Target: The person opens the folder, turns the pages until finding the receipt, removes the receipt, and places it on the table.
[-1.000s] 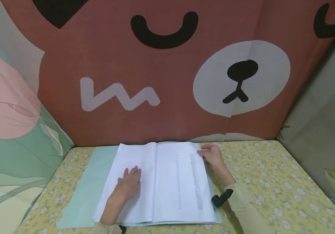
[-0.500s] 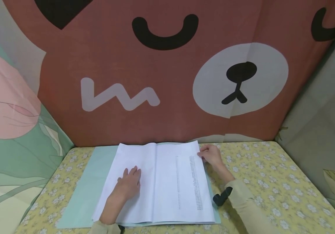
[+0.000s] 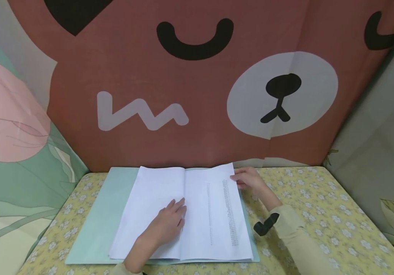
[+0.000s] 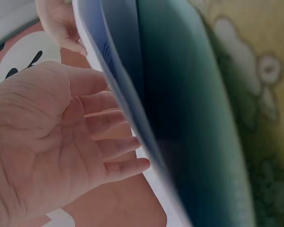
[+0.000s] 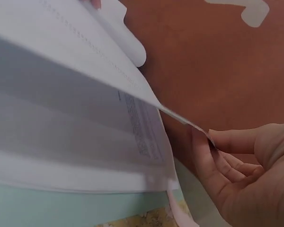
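Note:
A booklet of white pages [image 3: 148, 191] lies open over a pale green folder cover [image 3: 93, 229] in the head view. The right-hand page [image 3: 197, 214] carries columns of small print; the left one looks blank. My right hand [image 3: 250, 179] pinches the upper right corner of the printed page between thumb and fingers. In the right wrist view, the right hand [image 5: 260, 175] holds that sheet raised, with another printed page [image 5: 146, 132] beneath it. My left hand [image 3: 167, 223] rests on the left page beside the fold, fingers extended. In the left wrist view, the left hand's [image 4: 47, 137] fingertips touch the paper.
A yellow floral cloth [image 3: 320, 214] covers the table. Behind it hangs a red-brown cloth backdrop [image 3: 183, 145] with a cartoon bear face. Patterned cloth sides [image 3: 11, 191] enclose the table left and right. A black wrist strap [image 3: 265, 225] hangs at the right sleeve.
My left hand has slid right across the left page to the fold. The printed page's upper right corner stands higher in my right hand, which has barely moved.

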Demonstrator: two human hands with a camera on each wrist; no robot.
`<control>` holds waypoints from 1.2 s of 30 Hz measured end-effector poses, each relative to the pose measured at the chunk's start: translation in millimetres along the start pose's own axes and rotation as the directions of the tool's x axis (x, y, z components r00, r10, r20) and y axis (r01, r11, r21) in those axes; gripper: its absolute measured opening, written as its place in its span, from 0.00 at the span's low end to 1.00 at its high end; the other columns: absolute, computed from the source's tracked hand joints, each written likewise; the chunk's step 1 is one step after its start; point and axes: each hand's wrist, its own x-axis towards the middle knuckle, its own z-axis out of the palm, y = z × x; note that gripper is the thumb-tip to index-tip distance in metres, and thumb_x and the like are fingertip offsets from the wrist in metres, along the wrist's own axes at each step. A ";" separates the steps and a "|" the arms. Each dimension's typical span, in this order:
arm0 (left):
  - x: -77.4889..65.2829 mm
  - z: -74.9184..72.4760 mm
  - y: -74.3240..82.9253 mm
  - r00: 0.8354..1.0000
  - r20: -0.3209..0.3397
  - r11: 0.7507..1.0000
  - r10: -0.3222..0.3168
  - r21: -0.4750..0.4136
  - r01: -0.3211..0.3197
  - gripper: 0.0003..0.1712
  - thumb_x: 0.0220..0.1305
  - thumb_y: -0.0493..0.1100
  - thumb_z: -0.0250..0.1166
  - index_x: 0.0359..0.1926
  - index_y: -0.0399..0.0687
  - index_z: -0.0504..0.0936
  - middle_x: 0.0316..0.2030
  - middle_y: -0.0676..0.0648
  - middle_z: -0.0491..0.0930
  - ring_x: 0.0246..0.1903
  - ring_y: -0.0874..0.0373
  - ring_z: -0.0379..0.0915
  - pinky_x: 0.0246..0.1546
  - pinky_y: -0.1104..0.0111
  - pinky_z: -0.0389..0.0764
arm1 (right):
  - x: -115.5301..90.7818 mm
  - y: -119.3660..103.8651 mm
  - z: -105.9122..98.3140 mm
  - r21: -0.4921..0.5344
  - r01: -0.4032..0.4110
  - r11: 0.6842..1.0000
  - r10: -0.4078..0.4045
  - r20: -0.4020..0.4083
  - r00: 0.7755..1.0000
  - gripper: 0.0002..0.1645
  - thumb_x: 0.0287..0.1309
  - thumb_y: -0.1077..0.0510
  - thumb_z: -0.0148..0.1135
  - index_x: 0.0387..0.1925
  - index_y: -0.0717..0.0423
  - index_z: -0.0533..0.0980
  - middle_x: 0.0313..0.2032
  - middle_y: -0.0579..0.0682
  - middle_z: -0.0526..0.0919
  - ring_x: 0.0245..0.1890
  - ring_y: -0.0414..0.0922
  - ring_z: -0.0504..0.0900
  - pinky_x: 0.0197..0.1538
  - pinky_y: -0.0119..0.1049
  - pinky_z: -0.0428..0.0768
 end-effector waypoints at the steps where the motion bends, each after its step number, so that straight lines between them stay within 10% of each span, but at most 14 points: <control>1: -0.2 -0.1 0.4 1.000 0.004 1.000 0.003 0.013 -0.003 0.24 0.77 0.41 0.59 0.66 0.31 0.77 0.72 0.36 0.69 0.72 0.33 0.62 0.64 0.38 0.72 | -0.3 -2.9 0.5 0.002 0.003 1.000 -0.003 0.002 1.000 0.22 0.68 0.61 0.66 0.58 0.71 0.78 0.42 0.57 0.87 0.33 0.43 0.84 0.36 0.35 0.84; 7: 1.0 -1.9 4.6 0.999 -0.030 0.987 -0.013 -0.161 0.008 0.25 0.80 0.45 0.55 0.66 0.30 0.76 0.67 0.34 0.75 0.69 0.38 0.69 0.67 0.46 0.72 | -0.1 -22.4 3.6 0.089 -0.012 0.996 0.010 0.023 1.000 0.25 0.67 0.61 0.67 0.61 0.73 0.75 0.41 0.54 0.85 0.32 0.40 0.82 0.38 0.33 0.84; 13: 0.9 -9.4 10.1 0.993 0.005 0.842 -0.119 -0.530 0.103 0.33 0.81 0.55 0.51 0.69 0.31 0.73 0.65 0.34 0.77 0.66 0.37 0.72 0.64 0.45 0.74 | 0.1 -42.4 9.3 0.256 -0.029 0.966 0.004 0.098 0.995 0.26 0.69 0.65 0.63 0.63 0.75 0.69 0.39 0.49 0.82 0.30 0.38 0.81 0.35 0.28 0.83; 16: 0.4 -18.9 12.9 0.984 0.063 0.673 -0.169 -0.722 0.162 0.36 0.81 0.58 0.52 0.70 0.30 0.71 0.63 0.33 0.77 0.62 0.37 0.76 0.58 0.49 0.81 | -0.6 -53.1 14.1 0.334 -0.039 0.942 -0.005 0.131 0.991 0.23 0.70 0.67 0.61 0.61 0.74 0.69 0.38 0.48 0.82 0.31 0.38 0.83 0.37 0.29 0.85; 20: 1.1 -34.1 14.9 0.973 0.143 0.388 -0.179 -0.899 0.203 0.39 0.79 0.59 0.54 0.72 0.28 0.65 0.66 0.31 0.74 0.65 0.37 0.73 0.56 0.55 0.83 | -2.5 -68.4 22.7 0.399 -0.064 0.915 -0.001 0.159 0.987 0.22 0.70 0.68 0.60 0.61 0.73 0.68 0.38 0.49 0.82 0.33 0.40 0.84 0.40 0.30 0.86; 22: 1.7 -41.3 14.8 0.973 0.157 0.306 -0.170 -0.930 0.203 0.41 0.79 0.59 0.55 0.73 0.27 0.63 0.68 0.31 0.71 0.67 0.36 0.71 0.56 0.55 0.84 | -4.1 -76.0 28.0 0.421 -0.070 0.904 -0.002 0.168 0.986 0.24 0.71 0.68 0.59 0.63 0.73 0.66 0.40 0.49 0.81 0.35 0.40 0.84 0.40 0.30 0.85; 27: 0.9 -57.4 11.8 0.966 0.169 0.237 -0.196 -0.948 0.214 0.46 0.76 0.63 0.57 0.74 0.28 0.60 0.70 0.30 0.68 0.68 0.37 0.69 0.55 0.54 0.84 | -8.6 -93.3 45.3 0.490 -0.082 0.868 -0.014 0.189 0.982 0.23 0.71 0.69 0.58 0.63 0.73 0.67 0.41 0.50 0.81 0.36 0.42 0.84 0.42 0.30 0.86; 36: -7.7 -83.1 0.7 0.937 0.231 0.195 -0.262 -0.938 0.286 0.47 0.76 0.65 0.55 0.74 0.29 0.60 0.70 0.29 0.68 0.66 0.37 0.72 0.52 0.52 0.85 | -14.1 -116.4 76.2 0.548 -0.137 0.825 0.003 0.239 0.971 0.22 0.70 0.70 0.61 0.63 0.72 0.73 0.45 0.53 0.82 0.41 0.44 0.84 0.49 0.36 0.87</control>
